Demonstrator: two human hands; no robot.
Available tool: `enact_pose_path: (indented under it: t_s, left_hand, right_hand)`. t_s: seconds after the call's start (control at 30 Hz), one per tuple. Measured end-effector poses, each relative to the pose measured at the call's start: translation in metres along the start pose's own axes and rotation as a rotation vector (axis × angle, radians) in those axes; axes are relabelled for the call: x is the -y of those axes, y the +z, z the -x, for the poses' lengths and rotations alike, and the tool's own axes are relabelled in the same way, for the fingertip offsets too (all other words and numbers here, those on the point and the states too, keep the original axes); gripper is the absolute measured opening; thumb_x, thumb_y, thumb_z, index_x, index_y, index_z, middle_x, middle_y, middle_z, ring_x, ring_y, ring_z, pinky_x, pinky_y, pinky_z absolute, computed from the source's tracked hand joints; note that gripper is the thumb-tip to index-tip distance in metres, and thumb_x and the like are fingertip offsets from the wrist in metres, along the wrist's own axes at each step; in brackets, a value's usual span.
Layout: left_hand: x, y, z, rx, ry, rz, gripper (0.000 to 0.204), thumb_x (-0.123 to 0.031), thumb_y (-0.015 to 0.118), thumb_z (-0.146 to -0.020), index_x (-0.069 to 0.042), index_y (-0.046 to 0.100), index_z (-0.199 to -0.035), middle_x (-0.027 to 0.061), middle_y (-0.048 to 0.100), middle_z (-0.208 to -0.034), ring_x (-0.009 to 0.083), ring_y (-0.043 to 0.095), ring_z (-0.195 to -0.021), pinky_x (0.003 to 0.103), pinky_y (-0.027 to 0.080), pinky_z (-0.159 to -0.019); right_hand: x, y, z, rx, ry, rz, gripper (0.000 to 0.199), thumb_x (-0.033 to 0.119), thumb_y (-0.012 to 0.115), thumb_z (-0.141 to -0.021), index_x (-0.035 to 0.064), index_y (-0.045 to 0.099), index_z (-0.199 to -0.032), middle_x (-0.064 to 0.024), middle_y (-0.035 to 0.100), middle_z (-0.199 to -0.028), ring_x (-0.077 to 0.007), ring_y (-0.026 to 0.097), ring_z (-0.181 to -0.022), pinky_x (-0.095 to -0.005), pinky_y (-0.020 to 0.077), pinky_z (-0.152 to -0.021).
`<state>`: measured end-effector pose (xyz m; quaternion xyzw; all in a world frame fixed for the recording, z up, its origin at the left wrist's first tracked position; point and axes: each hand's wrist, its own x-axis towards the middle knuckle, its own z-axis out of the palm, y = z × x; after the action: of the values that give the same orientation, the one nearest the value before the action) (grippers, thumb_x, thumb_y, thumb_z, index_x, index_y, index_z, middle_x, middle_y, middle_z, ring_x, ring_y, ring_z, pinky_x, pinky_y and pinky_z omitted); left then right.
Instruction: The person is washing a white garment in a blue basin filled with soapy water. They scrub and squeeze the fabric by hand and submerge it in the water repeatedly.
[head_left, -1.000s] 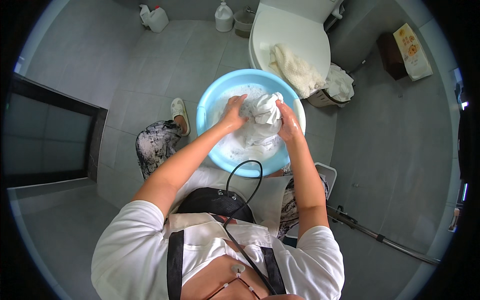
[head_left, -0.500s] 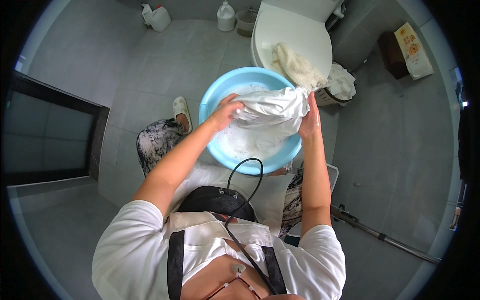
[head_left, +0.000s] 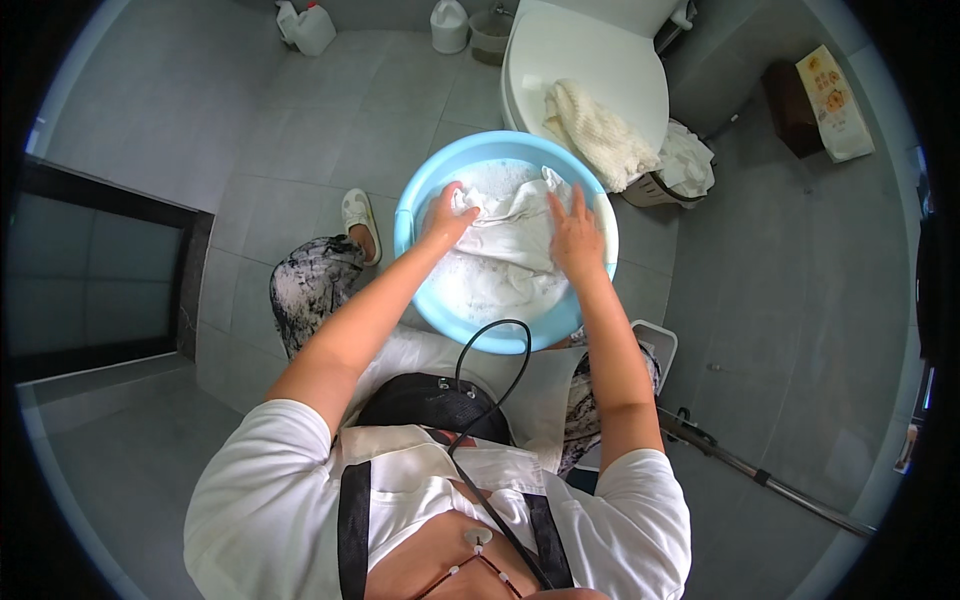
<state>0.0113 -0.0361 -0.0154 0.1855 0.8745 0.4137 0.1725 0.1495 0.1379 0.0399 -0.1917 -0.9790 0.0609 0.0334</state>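
Note:
A light blue basin holds soapy water with foam. In it lies a crumpled white cloth garment, partly sunk in the suds. My left hand is at the garment's left edge, thumb stretched away from the fingers. At the right side of the basin, my right hand rests over the garment's edge with its fingers spread. Neither hand is closed round the fabric.
Beyond the basin stands a toilet with a cream knitted cloth on its lid. A bin with a white liner is beside it. White jugs stand by the far wall. A metal pole lies at right.
The white garment has come down from above the basin into the suds. My right hand has moved left and down off the raised cloth, and its fingers have spread; my left hand has loosened.

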Motion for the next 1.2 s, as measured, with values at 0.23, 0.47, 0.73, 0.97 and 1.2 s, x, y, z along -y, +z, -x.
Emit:
enact_pose_path:
  t_s: [0.23, 0.47, 0.73, 0.97, 1.2]
  left_hand:
    - [-0.030, 0.009, 0.007, 0.115, 0.034, -0.449, 0.042, -0.030, 0.058, -0.073, -0.013, 0.048, -0.111, 0.0166, 0.048, -0.111, 0.0307, 0.050, -0.097, 0.038, 0.042, -0.080]
    - [-0.012, 0.023, -0.001, 0.460, -0.115, -0.652, 0.026, -0.023, 0.050, -0.077, -0.005, 0.057, -0.094, 0.0168, 0.059, -0.092, 0.0307, 0.055, -0.090, 0.039, 0.042, -0.078]
    - [0.007, 0.026, -0.006, 0.035, -0.140, 0.181, 0.025, -0.025, 0.051, -0.080, -0.003, 0.057, -0.092, 0.0105, 0.060, -0.083, 0.0211, 0.056, -0.078, 0.032, 0.043, -0.072]
    - [-0.042, -0.021, -0.004, 0.015, -0.260, 0.932, 0.028, -0.028, 0.053, -0.082, -0.004, 0.054, -0.098, 0.0004, 0.053, -0.095, 0.0105, 0.046, -0.086, 0.026, 0.036, -0.078]
    - [-0.054, -0.041, -0.022, 0.150, -0.172, 0.973, 0.023, -0.018, 0.048, -0.084, -0.001, 0.054, -0.097, 0.0016, 0.056, -0.086, 0.0112, 0.051, -0.086, 0.025, 0.037, -0.080]
  right_hand:
    - [0.010, 0.026, -0.017, 0.153, 0.016, -0.103, 0.062, 0.008, 0.057, -0.069, 0.0161, 0.033, -0.125, -0.0192, 0.033, -0.123, -0.0335, 0.055, -0.086, -0.0380, 0.0478, -0.067]
    - [0.007, 0.068, -0.017, 0.175, 0.045, -0.058, 0.051, 0.011, 0.052, -0.074, 0.0105, 0.035, -0.122, -0.0194, 0.038, -0.118, -0.0337, 0.056, -0.084, -0.0378, 0.0480, -0.066]
    - [-0.004, 0.024, -0.025, 0.313, 0.157, 0.046, 0.024, 0.010, 0.045, -0.076, 0.0074, 0.054, -0.099, -0.0117, 0.050, -0.100, -0.0287, 0.057, -0.082, -0.0342, 0.0485, -0.066]
    - [-0.010, -0.034, -0.008, -0.202, 0.148, -0.229, 0.028, 0.010, 0.067, -0.060, 0.0089, 0.058, -0.086, -0.0069, 0.053, -0.094, -0.0266, 0.053, -0.088, -0.0353, 0.0450, -0.072]
    - [-0.025, -0.045, -0.012, -0.047, 0.404, -0.757, 0.029, 0.007, 0.060, -0.067, 0.0063, 0.053, -0.096, -0.0143, 0.056, -0.090, -0.0230, 0.055, -0.082, -0.0321, 0.0431, -0.072]
